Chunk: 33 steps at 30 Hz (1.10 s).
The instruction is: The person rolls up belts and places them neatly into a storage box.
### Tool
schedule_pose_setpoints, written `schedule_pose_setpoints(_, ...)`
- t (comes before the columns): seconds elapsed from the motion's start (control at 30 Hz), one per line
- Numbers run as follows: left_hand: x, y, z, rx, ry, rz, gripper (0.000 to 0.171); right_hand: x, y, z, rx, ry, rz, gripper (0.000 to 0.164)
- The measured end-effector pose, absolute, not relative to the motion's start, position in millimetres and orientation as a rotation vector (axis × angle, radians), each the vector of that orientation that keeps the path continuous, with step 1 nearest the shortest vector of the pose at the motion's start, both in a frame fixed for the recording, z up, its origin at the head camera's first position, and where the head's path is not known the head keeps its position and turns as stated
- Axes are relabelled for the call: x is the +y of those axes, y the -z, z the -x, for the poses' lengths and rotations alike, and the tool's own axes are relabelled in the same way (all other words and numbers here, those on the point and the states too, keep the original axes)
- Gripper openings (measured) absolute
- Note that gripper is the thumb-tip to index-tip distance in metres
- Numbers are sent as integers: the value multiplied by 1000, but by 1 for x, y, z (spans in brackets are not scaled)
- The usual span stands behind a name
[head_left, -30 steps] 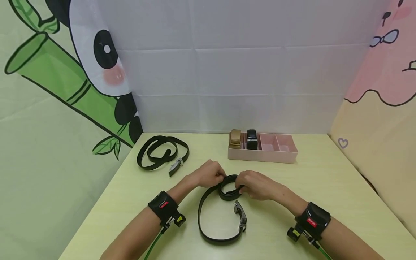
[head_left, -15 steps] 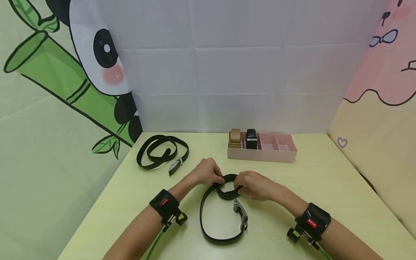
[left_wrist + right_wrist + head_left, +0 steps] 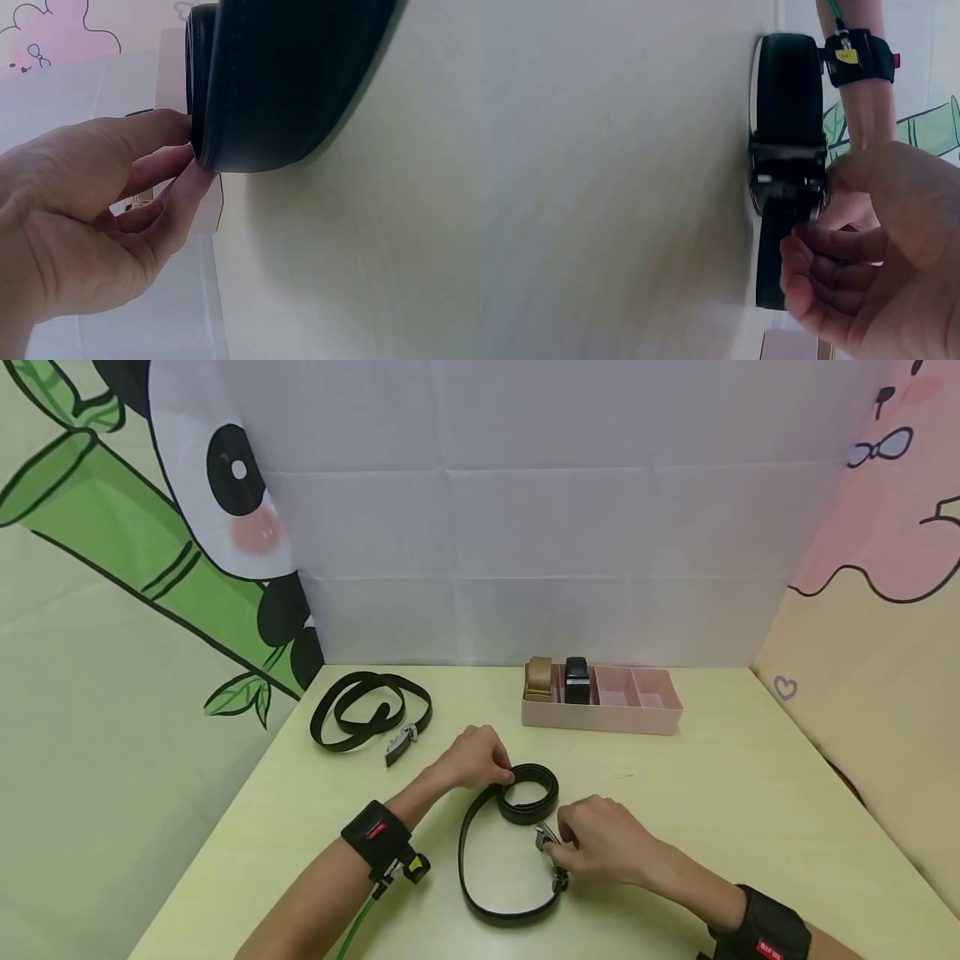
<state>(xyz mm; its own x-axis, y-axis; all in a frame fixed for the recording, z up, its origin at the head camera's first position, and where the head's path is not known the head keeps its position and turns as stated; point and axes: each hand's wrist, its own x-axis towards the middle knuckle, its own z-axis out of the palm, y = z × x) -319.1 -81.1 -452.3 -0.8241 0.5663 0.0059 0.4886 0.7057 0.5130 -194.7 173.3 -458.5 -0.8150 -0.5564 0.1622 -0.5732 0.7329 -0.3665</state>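
A black leather belt [image 3: 468, 877] stands on its edge on the table, its far part wound into a small coil [image 3: 528, 817] and the rest curving round toward me. My left hand [image 3: 474, 758] pinches the coil's left side; in the left wrist view its fingertips meet the dark strap [image 3: 292, 90]. My right hand [image 3: 611, 842] is at the belt's silver buckle [image 3: 542, 837], with the thumb on the inner side and curled fingers on the outer side. The right wrist view has the buckle [image 3: 789, 169] upright between thumb and fingers.
Another black belt [image 3: 337, 745] with a silver buckle [image 3: 402, 743] lies loosely looped at the back left. A pink divided box [image 3: 600, 718] stands at the back, holding a rolled tan belt [image 3: 538, 681] and a rolled black belt [image 3: 577, 683]. Printed cloth walls surround the table.
My right hand has let go of the coil's right side and moved toward me to the buckle. The left hand has stayed on the coil.
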Motion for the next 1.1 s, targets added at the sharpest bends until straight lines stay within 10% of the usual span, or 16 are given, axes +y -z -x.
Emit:
schedule_pose_setpoints(0.8,-107,452,296,2761,-698,-1012,9,261,458,274,-2929,-477,-542,39)
schedule_pose_setpoints(1.1,-107,453,294,2766,-709,-1014,10,253,446,253,-3031,-646,-483,25)
